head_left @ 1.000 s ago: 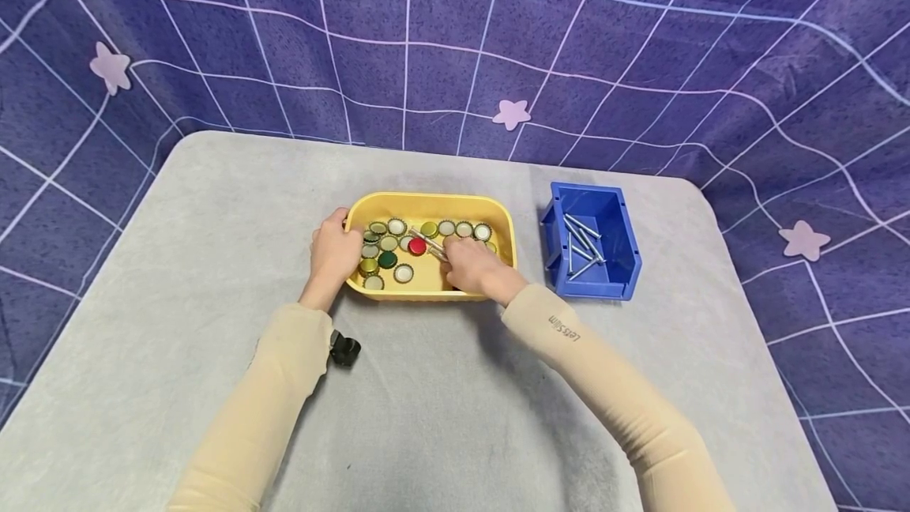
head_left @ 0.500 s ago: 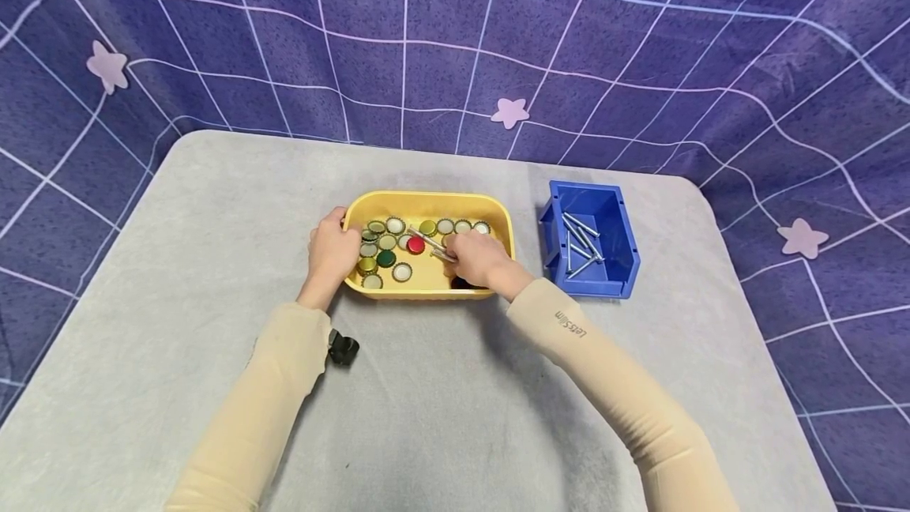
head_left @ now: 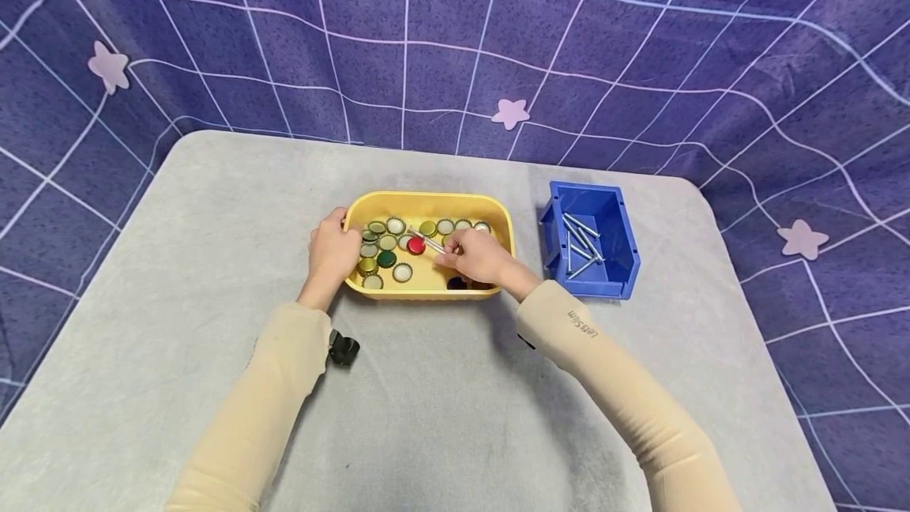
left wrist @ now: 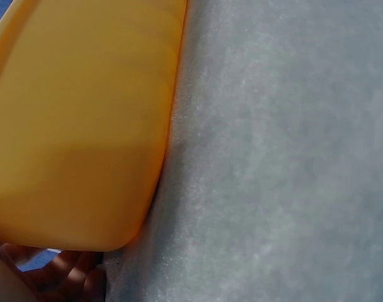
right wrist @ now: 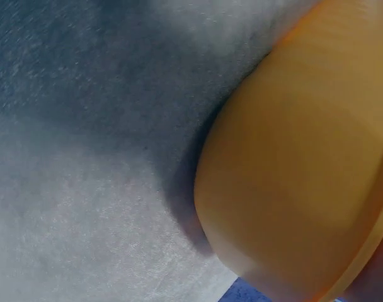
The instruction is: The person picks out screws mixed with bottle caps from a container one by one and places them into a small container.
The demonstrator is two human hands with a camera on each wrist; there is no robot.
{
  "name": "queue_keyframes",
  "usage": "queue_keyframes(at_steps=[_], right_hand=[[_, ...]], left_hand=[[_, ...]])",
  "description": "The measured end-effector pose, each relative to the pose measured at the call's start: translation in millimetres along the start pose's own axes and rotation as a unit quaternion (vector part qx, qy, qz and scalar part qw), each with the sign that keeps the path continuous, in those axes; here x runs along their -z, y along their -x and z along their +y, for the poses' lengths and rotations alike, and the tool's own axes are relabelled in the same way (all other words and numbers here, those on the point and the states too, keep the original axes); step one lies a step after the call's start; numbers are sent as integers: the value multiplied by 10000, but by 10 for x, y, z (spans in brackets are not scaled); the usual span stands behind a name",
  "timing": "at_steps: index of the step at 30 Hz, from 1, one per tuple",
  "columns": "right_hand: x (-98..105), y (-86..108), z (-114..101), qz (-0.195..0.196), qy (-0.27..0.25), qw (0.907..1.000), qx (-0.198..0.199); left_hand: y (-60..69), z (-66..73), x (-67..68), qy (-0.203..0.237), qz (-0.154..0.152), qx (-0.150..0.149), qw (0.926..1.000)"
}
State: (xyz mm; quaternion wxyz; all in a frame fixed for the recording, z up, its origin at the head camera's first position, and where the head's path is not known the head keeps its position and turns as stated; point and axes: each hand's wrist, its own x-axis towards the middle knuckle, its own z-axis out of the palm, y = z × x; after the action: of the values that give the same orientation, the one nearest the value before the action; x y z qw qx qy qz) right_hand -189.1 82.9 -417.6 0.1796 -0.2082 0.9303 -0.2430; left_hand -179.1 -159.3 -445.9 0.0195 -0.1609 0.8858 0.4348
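Note:
A yellow tub holds loose bottle caps, among them a red cap, a dark green cap and several gold and white-lined ones. My left hand grips the tub's left end, thumb over the rim; in the left wrist view its curled fingers show beneath the tub's wall. Inside the tub, my right hand pinches a silver bolt near its right end. The bolt slants up-left past the red cap. The right palm and forearm hide part of the tub's right side.
Right of the tub stands a blue bin with several silver bolts in it. Both containers rest on a grey cloth-covered table. A purple curtain with star shapes hangs behind and at both sides.
My right hand has lifted slightly and turned, its thumb and finger now at the bolt's end. A second rod seen near its fingertips earlier is no longer visible. The left hand stays put.

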Motion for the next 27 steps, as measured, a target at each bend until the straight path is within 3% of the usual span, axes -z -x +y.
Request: queue_keyframes(at_steps=[9,19,27], right_hand=[[18,23,-26,33,-329,9995,15],[8,34,-3,328,-136,9988,325],[-3,32,22,398,-721,9946,637]], left_hand=[[-4,-2,-5,-14,36,-22,10000],[-6,1,-9,0,46,-43,10000],[-3,-4,-14,12,71,-27,10000]])
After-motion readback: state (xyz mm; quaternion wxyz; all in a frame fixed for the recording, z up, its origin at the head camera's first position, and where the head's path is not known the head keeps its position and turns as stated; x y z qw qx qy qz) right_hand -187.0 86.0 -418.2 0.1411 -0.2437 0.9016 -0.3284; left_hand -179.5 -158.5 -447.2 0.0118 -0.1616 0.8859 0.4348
